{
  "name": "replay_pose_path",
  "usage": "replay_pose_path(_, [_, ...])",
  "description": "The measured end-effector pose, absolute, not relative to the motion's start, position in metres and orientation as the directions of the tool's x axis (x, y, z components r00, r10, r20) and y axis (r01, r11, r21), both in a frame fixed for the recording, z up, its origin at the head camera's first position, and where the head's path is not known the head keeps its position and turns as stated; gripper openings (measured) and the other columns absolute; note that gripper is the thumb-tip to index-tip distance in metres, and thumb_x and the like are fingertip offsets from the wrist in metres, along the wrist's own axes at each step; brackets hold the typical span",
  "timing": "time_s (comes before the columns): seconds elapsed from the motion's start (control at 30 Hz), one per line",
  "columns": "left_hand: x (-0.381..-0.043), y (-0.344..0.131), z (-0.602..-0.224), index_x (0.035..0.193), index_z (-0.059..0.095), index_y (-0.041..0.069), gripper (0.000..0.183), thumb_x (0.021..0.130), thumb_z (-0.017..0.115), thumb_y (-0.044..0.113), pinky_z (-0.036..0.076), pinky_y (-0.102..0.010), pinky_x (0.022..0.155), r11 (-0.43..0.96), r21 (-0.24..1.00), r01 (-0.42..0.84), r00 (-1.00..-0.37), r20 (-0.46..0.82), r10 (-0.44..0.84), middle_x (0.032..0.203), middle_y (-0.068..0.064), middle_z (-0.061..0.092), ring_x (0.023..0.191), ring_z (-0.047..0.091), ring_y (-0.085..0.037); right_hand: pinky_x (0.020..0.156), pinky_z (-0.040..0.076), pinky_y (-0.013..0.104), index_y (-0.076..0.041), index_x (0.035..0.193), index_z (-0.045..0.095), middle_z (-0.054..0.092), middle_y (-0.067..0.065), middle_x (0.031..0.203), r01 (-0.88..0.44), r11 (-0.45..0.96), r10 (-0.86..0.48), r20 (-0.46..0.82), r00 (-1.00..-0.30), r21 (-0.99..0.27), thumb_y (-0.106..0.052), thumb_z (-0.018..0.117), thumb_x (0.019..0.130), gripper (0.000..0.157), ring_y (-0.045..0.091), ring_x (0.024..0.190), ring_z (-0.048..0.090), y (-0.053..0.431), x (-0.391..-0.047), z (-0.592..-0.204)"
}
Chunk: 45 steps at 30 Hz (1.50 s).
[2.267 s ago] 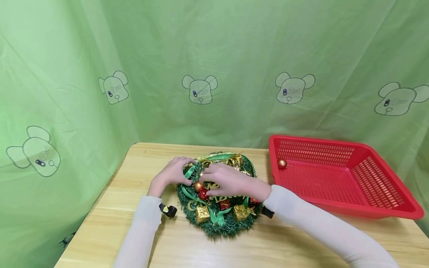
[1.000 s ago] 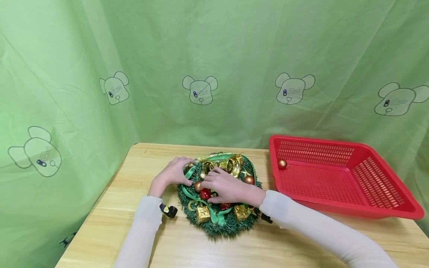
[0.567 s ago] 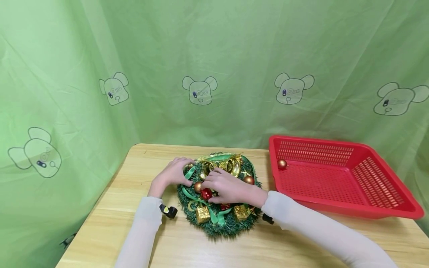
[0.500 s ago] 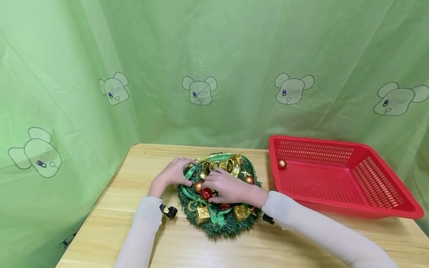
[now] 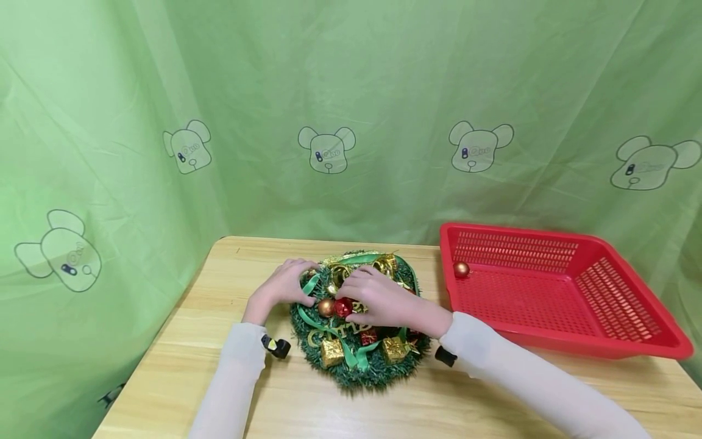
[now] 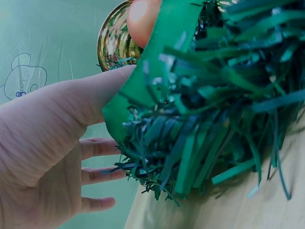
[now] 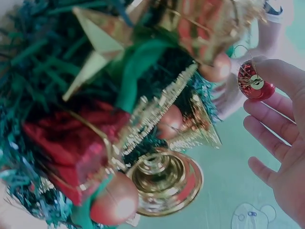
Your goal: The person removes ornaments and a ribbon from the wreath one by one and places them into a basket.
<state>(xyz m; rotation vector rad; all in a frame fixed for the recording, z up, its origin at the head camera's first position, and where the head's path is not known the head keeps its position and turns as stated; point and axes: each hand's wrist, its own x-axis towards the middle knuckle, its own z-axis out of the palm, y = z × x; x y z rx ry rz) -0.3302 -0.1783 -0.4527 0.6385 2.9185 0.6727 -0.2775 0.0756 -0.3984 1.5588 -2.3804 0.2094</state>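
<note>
Head view: at lower centre, the red bauble (image 5: 343, 307) is pinched by the right hand (image 5: 381, 299), left of its knuckles; the wreath (image 5: 362, 373) is gripped at its left rim by the left hand (image 5: 282, 285), farther off. Left wrist view: wreath edge is straddled, centre-left. Right wrist view: at upper right, bauble is held apart from wreath, gold cap (image 7: 257, 83) exposed.

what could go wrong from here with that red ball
The red ball is pinched at the fingertips of the right hand; being smooth and round, it could slip and roll away.

It sits close beside a gold ball in the head view, so it might knock that one.

The left hand is at the wreath's edge with fairly straight fingers, so the wreath may shift if the right hand bumps it.
</note>
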Motion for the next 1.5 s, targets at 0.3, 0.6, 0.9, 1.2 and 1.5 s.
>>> replay_pose_path(0.3, [-0.332, -0.178, -0.455, 0.134, 0.049, 0.027, 0.082, 0.060, 0.084, 0.036, 0.029, -0.049, 0.110, 0.814, 0.437, 0.382, -0.908, 0.014, 0.418, 0.138, 0.001, 0.048, 0.127, 0.039, -0.024, 0.102, 0.040, 0.041, -0.015, 0.108, 0.066, 0.067, -0.004, 0.104, -0.911, 0.410, -0.852, 0.372, -0.369, 0.036, -0.040, 0.072, 0.078, 0.040, 0.015, 0.104, 0.057, 0.085, -0.276, -0.378])
replay_pose_path(0.6, [-0.331, -0.178, -0.454, 0.133, 0.049, 0.027, 0.082, 0.060, 0.084, 0.036, 0.030, -0.049, 0.109, 0.817, 0.430, 0.385, -0.909, 0.022, 0.417, 0.136, 0.001, 0.049, 0.125, 0.041, -0.024, 0.104, 0.038, 0.042, -0.015, 0.110, 0.066, 0.067, -0.002, 0.110, -0.897, 0.442, -0.833, 0.371, -0.410, 0.002, -0.039, 0.071, 0.079, 0.040, 0.017, 0.109, 0.056, 0.097, -0.275, -0.363])
replay_pose_path(0.9, [-0.331, -0.178, -0.454, 0.135, 0.048, 0.026, 0.083, 0.060, 0.084, 0.036, 0.028, -0.051, 0.111, 0.816, 0.431, 0.386, -0.908, 0.021, 0.418, 0.138, 0.000, 0.048, 0.127, 0.039, -0.026, 0.103, 0.040, 0.042, -0.014, 0.112, 0.066, 0.067, -0.001, 0.109, -0.898, 0.440, -0.838, 0.368, -0.402, 0.022, -0.035, 0.074, 0.076, 0.042, 0.017, 0.106, 0.058, 0.108, -0.276, -0.352])
replay_pose_path(1.2, [-0.329, -0.178, -0.454, 0.136, 0.047, 0.024, 0.085, 0.061, 0.084, 0.033, 0.026, -0.053, 0.111, 0.810, 0.445, 0.382, -0.908, 0.017, 0.419, 0.141, -0.002, 0.045, 0.130, 0.037, -0.027, 0.096, 0.043, 0.042, -0.014, 0.108, 0.068, 0.069, -0.003, 0.102, -0.906, 0.412, -0.855, 0.386, -0.346, 0.100, -0.032, 0.076, 0.075, 0.038, 0.016, 0.100, 0.059, 0.123, -0.275, -0.337])
replay_pose_path(1.5, [-0.329, -0.178, -0.455, 0.137, 0.046, 0.023, 0.086, 0.061, 0.084, 0.034, 0.027, -0.053, 0.110, 0.809, 0.440, 0.389, -0.905, 0.019, 0.424, 0.141, -0.002, 0.045, 0.129, 0.038, -0.027, 0.094, 0.044, 0.040, -0.014, 0.108, 0.068, 0.069, -0.003, 0.100, -0.884, 0.457, -0.851, 0.339, -0.401, 0.103, -0.034, 0.076, 0.076, 0.038, 0.016, 0.097, 0.058, 0.143, -0.273, -0.314])
